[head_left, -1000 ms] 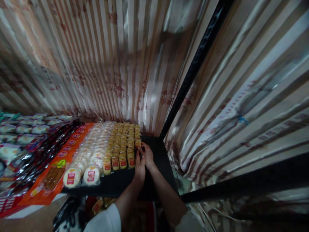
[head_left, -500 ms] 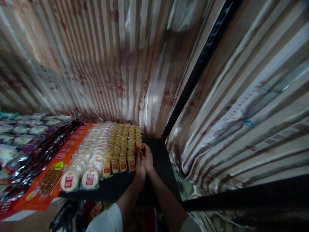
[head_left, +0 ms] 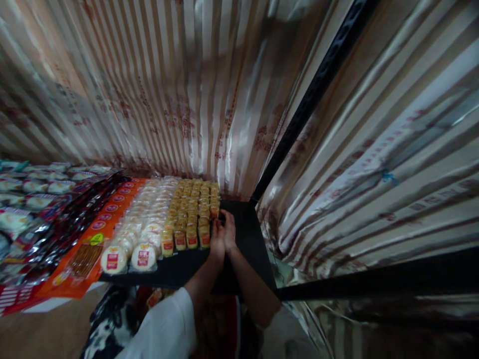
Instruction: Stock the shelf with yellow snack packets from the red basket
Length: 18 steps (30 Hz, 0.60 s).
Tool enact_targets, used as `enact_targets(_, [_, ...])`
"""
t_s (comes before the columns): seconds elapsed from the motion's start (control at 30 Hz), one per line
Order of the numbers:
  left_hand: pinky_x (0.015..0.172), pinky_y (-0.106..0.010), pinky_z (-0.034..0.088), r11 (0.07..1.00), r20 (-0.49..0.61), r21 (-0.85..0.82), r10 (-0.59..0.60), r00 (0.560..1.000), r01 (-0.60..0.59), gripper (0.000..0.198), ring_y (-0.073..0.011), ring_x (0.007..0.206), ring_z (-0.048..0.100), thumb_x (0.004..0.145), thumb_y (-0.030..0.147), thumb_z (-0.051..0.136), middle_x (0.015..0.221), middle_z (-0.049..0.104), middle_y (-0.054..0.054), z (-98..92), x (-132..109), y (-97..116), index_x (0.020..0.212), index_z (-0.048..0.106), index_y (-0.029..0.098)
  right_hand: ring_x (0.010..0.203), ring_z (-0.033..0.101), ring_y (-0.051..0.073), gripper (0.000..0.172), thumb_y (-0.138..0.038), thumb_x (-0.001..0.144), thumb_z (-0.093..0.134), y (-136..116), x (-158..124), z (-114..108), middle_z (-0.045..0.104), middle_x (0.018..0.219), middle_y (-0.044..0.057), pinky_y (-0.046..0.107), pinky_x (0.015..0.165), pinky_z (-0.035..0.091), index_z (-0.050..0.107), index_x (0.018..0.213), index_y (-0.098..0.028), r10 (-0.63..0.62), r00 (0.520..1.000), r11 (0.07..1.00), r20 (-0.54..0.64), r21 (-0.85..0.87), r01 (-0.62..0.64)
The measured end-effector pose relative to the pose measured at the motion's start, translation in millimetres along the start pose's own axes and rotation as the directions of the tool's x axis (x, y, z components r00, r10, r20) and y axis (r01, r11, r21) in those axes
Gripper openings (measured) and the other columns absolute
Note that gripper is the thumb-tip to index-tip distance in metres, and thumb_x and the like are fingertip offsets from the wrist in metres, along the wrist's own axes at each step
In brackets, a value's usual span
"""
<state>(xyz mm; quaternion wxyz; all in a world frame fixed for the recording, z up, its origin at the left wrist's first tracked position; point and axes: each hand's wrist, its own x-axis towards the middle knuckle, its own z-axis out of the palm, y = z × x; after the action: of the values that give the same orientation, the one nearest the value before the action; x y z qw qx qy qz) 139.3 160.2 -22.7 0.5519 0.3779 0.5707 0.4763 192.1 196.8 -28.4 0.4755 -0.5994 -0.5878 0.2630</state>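
My left hand point(head_left: 217, 239) and my right hand point(head_left: 229, 233) are side by side at the near end of the rightmost row of small yellow wrapped cakes point(head_left: 192, 234). Both hands are closed in a cupped shape. Their fingertips meet at the front wrapped cake point(head_left: 214, 211) of that row, which shows an orange-red label. The right fingers bend round its right side, while the left fingers lie close together just in front of it. Part of the grip is hidden by the hands. Neighbouring rows of the same cakes reach further toward me.
Left of the cakes stand two rows of round white wrapped pastries point(head_left: 143, 257), then orange snack packs point(head_left: 80, 262) and shiny dark packets point(head_left: 63, 224). The black shelf point(head_left: 247, 249) ends at a black upright post point(head_left: 299, 122). Striped plastic sheeting point(head_left: 209, 99) hangs behind.
The view has tilted slightly, so the shelf and goods appear higher. My hands keep their place at the end of the rightmost cake row.
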Motion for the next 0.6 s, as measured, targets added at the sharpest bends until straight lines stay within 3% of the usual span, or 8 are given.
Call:
enact_targets(0.13, [0.111, -0.034, 0.024, 0.997, -0.046, -0.029, -0.07, 0.996, 0.068, 0.048, -0.0183, 0.133, 0.032, 0.091, 0.023, 0.035, 0.144, 0.035, -0.012, -0.1, -21, 11, 0.136, 0.033, 0.007, 0.106, 0.051, 0.018, 0.037, -0.014, 0.075, 0.041, -4, -21, -7, 0.052, 0.114, 0.012, 0.031, 0.092, 0.044, 0.055, 0.11, -0.014, -0.001, 0.999, 0.998, -0.036, -0.055, -0.001])
enact_targets(0.23, [0.107, -0.027, 0.029, 0.996, -0.062, -0.027, -0.092, 0.994, 0.09, 0.044, -0.0169, 0.127, 0.041, 0.09, 0.026, 0.039, 0.138, 0.045, -0.012, -1.4, -42, 9, 0.13, 0.043, 0.009, 0.1, 0.053, 0.018, 0.036, -0.013, 0.076, 0.041, -4, -45, -13, 0.056, 0.108, 0.011, 0.032, 0.092, 0.044, 0.058, 0.107, -0.014, -0.01, 0.998, 0.997, -0.067, -0.076, 0.005])
enact_targets(0.4, [0.098, -0.031, 0.039, 0.998, -0.1, 0.049, 0.037, 0.994, -0.032, 0.029, -0.0185, 0.108, 0.056, 0.083, 0.026, 0.048, 0.115, 0.062, -0.01, -14.8, -86, -5, 0.106, 0.06, 0.015, 0.09, 0.057, 0.017, 0.032, -0.015, 0.078, 0.04, -6, -93, -26, 0.06, 0.102, 0.009, 0.03, 0.083, 0.048, 0.061, 0.103, -0.016, -0.07, 0.995, 0.997, -0.065, -0.028, 0.069])
enact_targets(0.53, [0.089, -0.028, 0.044, 0.982, -0.009, 0.104, 0.161, 0.987, -0.159, 0.022, -0.0153, 0.092, 0.06, 0.081, 0.027, 0.046, 0.099, 0.067, -0.005, -37.6, -129, -14, 0.093, 0.063, 0.018, 0.093, 0.058, 0.018, 0.029, -0.018, 0.081, 0.041, -13, -142, -41, 0.063, 0.099, 0.007, 0.031, 0.084, 0.048, 0.062, 0.1, -0.019, -0.151, 0.989, 0.988, 0.0, -0.013, 0.151])
enact_targets(0.6, [0.084, -0.027, 0.045, 0.973, 0.012, 0.156, 0.169, 0.986, -0.169, 0.023, -0.0146, 0.086, 0.06, 0.081, 0.027, 0.043, 0.092, 0.067, -0.004, -52.5, -147, -26, 0.088, 0.063, 0.017, 0.097, 0.058, 0.018, 0.029, -0.018, 0.083, 0.04, -13, -172, -46, 0.063, 0.101, 0.006, 0.033, 0.087, 0.047, 0.063, 0.1, -0.021, -0.17, 0.984, 0.985, 0.055, -0.014, 0.171])
